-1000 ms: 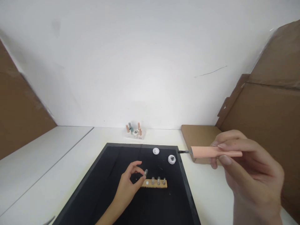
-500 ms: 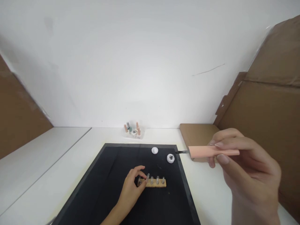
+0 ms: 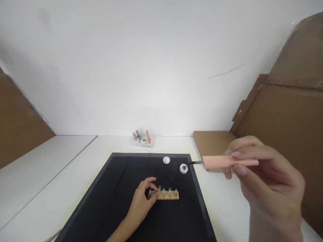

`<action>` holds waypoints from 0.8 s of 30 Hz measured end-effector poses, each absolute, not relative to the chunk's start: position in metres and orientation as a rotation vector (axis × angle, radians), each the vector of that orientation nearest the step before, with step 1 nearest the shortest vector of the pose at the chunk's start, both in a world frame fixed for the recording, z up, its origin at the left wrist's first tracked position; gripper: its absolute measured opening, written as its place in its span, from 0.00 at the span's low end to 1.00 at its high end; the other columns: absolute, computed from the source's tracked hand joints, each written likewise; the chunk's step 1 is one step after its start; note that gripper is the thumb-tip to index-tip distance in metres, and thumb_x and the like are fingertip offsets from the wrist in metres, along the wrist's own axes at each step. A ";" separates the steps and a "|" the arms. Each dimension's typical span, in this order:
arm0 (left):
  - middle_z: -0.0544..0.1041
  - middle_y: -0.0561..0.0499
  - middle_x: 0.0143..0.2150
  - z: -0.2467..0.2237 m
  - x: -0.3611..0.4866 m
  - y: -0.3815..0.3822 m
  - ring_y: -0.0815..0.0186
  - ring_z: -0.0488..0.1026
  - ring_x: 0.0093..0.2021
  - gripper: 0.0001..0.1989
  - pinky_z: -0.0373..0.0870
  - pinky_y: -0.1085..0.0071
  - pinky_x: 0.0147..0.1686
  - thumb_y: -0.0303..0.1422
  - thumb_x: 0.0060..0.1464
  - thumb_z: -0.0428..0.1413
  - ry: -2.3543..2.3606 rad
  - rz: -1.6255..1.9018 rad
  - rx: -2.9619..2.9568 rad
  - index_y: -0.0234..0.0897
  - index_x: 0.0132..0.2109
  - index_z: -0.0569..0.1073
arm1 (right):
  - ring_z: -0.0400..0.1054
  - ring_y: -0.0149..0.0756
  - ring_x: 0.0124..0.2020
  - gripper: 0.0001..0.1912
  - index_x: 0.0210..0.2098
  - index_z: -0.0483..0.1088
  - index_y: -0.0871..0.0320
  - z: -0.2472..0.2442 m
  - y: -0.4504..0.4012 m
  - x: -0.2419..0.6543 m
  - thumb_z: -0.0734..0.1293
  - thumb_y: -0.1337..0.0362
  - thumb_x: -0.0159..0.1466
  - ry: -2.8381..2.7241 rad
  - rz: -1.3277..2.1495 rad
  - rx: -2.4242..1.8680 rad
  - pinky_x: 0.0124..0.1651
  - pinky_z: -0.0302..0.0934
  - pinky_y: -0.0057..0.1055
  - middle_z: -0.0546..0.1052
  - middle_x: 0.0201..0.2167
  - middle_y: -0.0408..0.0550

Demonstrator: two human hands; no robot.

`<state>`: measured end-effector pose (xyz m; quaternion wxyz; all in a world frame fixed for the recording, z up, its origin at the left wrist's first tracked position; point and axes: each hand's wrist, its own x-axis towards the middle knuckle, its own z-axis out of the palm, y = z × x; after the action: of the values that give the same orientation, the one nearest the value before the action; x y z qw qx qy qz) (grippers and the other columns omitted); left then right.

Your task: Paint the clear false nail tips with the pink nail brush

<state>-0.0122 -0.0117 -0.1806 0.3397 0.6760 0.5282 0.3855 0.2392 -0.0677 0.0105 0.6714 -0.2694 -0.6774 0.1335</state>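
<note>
My right hand (image 3: 264, 171) is raised at the right and pinches the peach handle of a nail polish brush (image 3: 217, 162) between thumb and fingers. The brush lies level, its dark, wet-looking bristles pointing left. Low in the middle, my left hand (image 3: 145, 196) closes thumb and forefinger on a clear nail tip (image 3: 159, 189). That tip stands on or just over a tan strip (image 3: 168, 195), beside several more clear nail tips. My fingers partly hide the strip's left end. Behind the strip, a small open white pot (image 3: 183, 168) holds something dark and shiny.
A white lid (image 3: 166, 160) lies on the black mat (image 3: 121, 188) near its back edge. Behind the mat, a clear tray (image 3: 138, 145) holds several polish bottles against the white wall. A flat cardboard piece (image 3: 214, 144) is at the back right; cardboard panels stand at both sides.
The view has shifted very slightly. Both hands keep almost the same pose, and the brush stays level in my right hand.
</note>
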 end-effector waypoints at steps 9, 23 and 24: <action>0.81 0.51 0.31 -0.186 -0.008 -0.007 0.56 0.78 0.37 0.18 0.70 0.60 0.45 0.31 0.46 0.56 1.338 0.984 1.693 0.38 0.47 0.72 | 0.66 0.39 0.34 0.11 0.42 0.77 0.53 0.010 -0.069 0.242 0.67 0.74 0.65 -1.524 0.237 -0.634 0.30 0.64 0.37 0.73 0.32 0.47; 0.80 0.53 0.30 -0.187 0.003 -0.007 0.57 0.77 0.36 0.19 0.68 0.62 0.44 0.30 0.43 0.56 1.336 0.946 1.637 0.39 0.46 0.71 | 0.65 0.39 0.35 0.14 0.42 0.77 0.52 0.005 -0.068 0.252 0.67 0.76 0.63 -1.508 0.223 -0.635 0.30 0.64 0.40 0.73 0.32 0.47; 0.80 0.53 0.30 -0.187 0.005 -0.007 0.57 0.77 0.36 0.20 0.68 0.62 0.44 0.30 0.43 0.56 1.335 0.944 1.636 0.39 0.46 0.71 | 0.65 0.39 0.35 0.14 0.42 0.77 0.52 0.005 -0.068 0.254 0.67 0.76 0.63 -1.509 0.225 -0.633 0.30 0.64 0.40 0.73 0.32 0.47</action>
<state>0.0046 -0.0072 -0.1874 0.4024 0.6475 0.5283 0.3737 0.2537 -0.0685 0.0048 0.6779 -0.2818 -0.6716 0.1000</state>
